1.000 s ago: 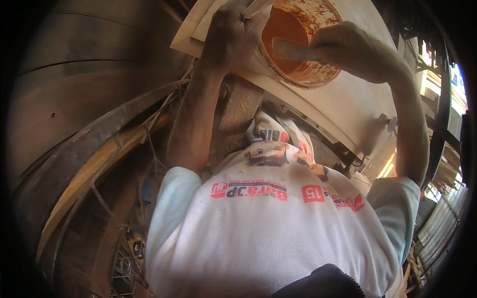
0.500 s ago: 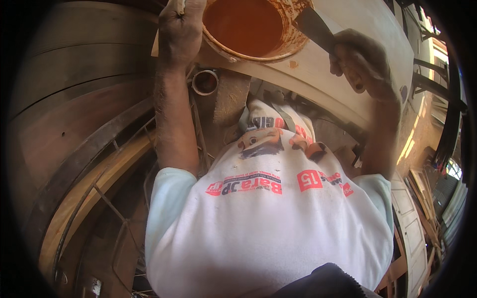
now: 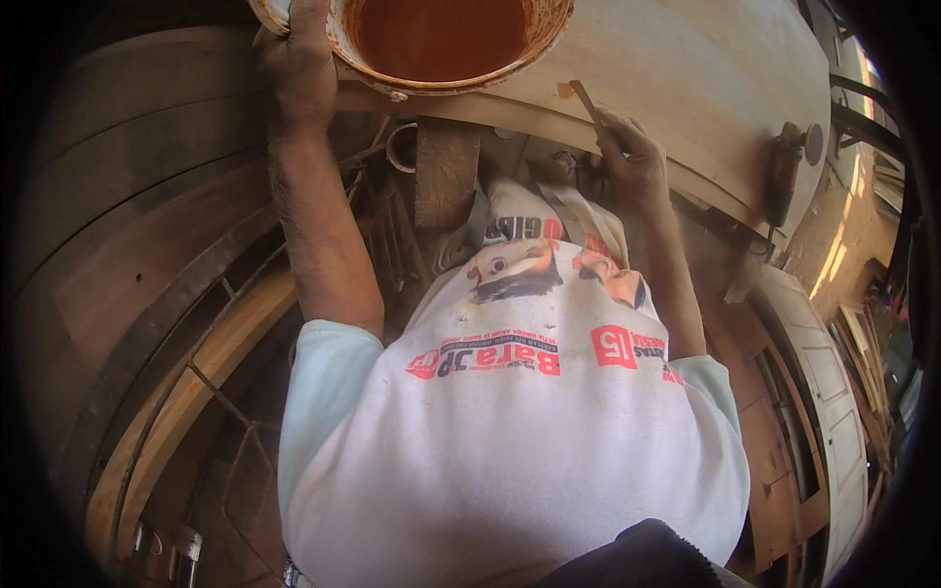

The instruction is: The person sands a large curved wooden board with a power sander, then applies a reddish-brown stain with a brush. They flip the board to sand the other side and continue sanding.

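Note:
My right hand [image 3: 635, 162] grips a putty knife [image 3: 586, 103], seen nearly edge-on over the front edge of a pale wooden panel [image 3: 686, 69]. Its tip is close to a small orange smear [image 3: 566, 90] on the panel. My left hand [image 3: 297, 73] is closed at the top left, beside a bucket [image 3: 461, 86] of orange-brown paint-like fluid with a smeared rim. Next to those fingers shows part of a round, pale-rimmed object [image 3: 270, 14], cut off by the picture's top; I cannot make out its kind.
A red and dark power tool [image 3: 784, 176] with a round end hangs by the panel's right side. Below the panel are a ring-shaped rim [image 3: 402, 147] and a rough wood block [image 3: 447, 176]. Metal bars [image 3: 211, 392] stand at left; a panelled door [image 3: 818, 412] leans at right.
My right hand with the putty knife has moved left and down, away from the bucket's rim to the panel's edge. The bucket and my left hand now appear further left and higher.

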Demonstrator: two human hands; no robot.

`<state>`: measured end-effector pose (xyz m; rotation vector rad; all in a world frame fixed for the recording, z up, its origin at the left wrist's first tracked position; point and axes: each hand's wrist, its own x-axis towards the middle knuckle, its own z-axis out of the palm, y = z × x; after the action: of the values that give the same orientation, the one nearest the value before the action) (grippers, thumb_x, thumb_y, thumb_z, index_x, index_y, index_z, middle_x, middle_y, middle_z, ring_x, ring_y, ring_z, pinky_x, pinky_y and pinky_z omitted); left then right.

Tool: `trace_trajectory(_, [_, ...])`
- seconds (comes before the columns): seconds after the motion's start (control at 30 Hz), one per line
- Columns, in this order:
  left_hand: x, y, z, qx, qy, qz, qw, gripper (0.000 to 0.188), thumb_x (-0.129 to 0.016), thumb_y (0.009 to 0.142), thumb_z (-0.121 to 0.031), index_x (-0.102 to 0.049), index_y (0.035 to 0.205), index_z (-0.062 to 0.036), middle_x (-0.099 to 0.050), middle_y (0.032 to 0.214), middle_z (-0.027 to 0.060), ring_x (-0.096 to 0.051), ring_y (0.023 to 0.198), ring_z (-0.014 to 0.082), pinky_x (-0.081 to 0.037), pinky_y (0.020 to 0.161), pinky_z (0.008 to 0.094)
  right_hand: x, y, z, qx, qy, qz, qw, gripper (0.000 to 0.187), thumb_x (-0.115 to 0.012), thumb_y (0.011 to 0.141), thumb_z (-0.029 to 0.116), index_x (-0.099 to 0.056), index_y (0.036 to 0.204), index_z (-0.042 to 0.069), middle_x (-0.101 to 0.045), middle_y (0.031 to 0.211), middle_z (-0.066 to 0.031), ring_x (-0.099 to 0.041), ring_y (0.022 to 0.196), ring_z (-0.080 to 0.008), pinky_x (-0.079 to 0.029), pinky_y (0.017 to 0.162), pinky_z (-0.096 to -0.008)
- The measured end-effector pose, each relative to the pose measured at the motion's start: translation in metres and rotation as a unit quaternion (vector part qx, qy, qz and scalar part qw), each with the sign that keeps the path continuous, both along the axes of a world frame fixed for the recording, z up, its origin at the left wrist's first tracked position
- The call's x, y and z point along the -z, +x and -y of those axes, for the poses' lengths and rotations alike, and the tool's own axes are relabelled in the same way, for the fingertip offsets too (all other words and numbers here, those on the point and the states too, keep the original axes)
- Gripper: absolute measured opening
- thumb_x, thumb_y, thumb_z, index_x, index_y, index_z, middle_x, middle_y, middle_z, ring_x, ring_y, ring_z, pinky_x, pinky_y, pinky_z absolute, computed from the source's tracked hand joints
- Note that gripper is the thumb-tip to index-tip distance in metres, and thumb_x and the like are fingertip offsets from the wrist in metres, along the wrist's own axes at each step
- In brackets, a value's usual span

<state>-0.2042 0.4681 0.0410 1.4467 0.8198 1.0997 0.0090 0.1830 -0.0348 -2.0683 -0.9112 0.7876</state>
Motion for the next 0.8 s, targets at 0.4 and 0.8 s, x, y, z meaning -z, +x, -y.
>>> trace_trajectory(0.4, [0.002, 0.002, 0.001, -0.009, -0.006, -0.021, 1.000, 0.042, -0.053, 0.107, -0.022, -0.058, 0.140, 0.0038, -0.063, 0.138, 0.0089, -0.059, 0.125, 0.0186, -0.046, 0.107, 0.0329, 0.028, -0.018, 0.004, -0.142, 0.009, 0.292, 0.946, 0.043, -0.068, 0.091, 0.010, -0.067, 0.133, 0.019, -0.066, 0.108, -0.0099, -0.067, 0.099, -0.0287, -0.056, 0.079, -0.0417])
trace_trajectory(0.8, [-0.001, 0.003, -0.001, 0.009, 0.036, -0.038, 0.999, 0.043, -0.053, 0.107, -0.022, -0.057, 0.141, 0.0046, -0.063, 0.138, 0.0111, -0.058, 0.126, 0.0203, -0.045, 0.108, 0.0344, -0.001, -0.002, 0.001, -0.167, -0.035, 0.278, 0.945, 0.041, -0.065, 0.092, 0.010, -0.064, 0.132, 0.018, -0.066, 0.102, -0.0083, -0.066, 0.099, -0.0296, -0.055, 0.081, -0.0424])
